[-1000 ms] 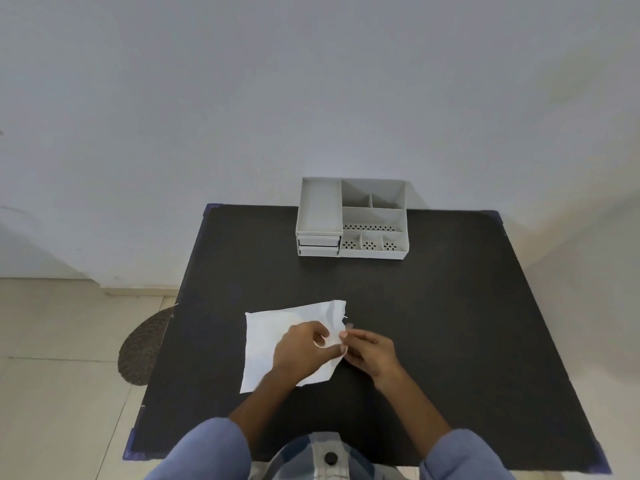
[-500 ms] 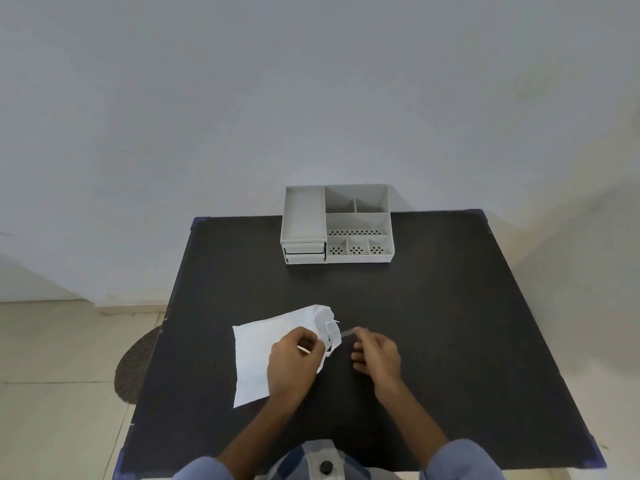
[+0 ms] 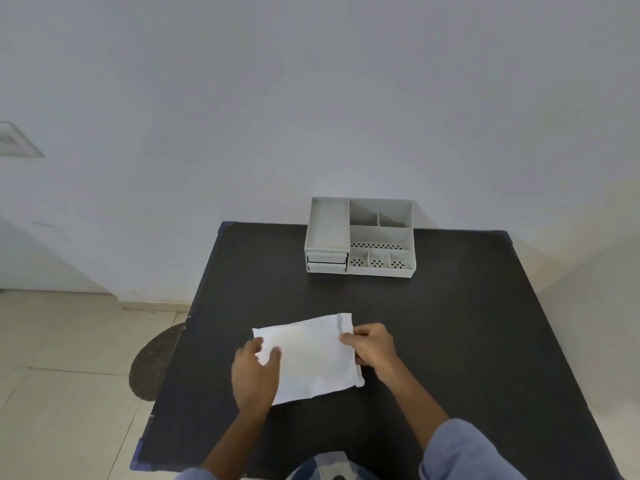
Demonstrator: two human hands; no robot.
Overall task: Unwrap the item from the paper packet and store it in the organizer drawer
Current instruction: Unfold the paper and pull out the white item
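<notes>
A white paper packet (image 3: 311, 355) lies flat on the black table (image 3: 450, 341), near its front middle. My left hand (image 3: 254, 372) rests on the packet's left end with thumb and fingers pinching the paper. My right hand (image 3: 370, 344) grips the packet's right end, where the torn top edge stands up. Whatever is inside the packet is hidden. The grey organizer (image 3: 360, 237) stands at the table's far edge against the wall, with two small closed drawers (image 3: 326, 263) in its left front and open compartments on the right.
A white wall rises right behind the table. To the left, below the table edge, sits a dark round woven stool or mat (image 3: 156, 365) on the tiled floor. Blue tape marks the table corners.
My left hand has slid from the packet's right end to its left end. My right hand, which was holding a small torn strip beside the packet, now grips the packet's right end. The packet lies flatter.
</notes>
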